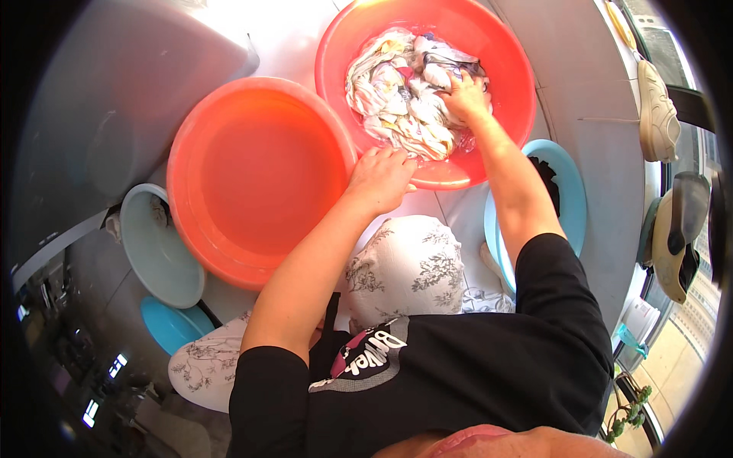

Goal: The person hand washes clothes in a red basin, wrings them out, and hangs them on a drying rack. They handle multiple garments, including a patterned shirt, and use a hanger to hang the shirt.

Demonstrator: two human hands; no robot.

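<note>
A red plastic basin (512, 97) stands at the top, holding wet, crumpled white fabric (389, 91) with coloured patches in shallow water. My right hand (467, 98) lies on the right part of this fabric, fingers spread and pressed down on it; its palm side is hidden. At the basin's near left rim is my left hand (382, 178), with its fingers over the edge and the thumb on the outer side. Just left of that hand, an orange-red basin (257, 177) contains water.
A pale blue basin (572, 200) with dark cloth (547, 177) stands to the right. At left are a grey-green basin (157, 252), a smaller blue basin (172, 326) and a large grey appliance-like body (126, 86). Shoes, including a cream sneaker (655, 111), line the window side.
</note>
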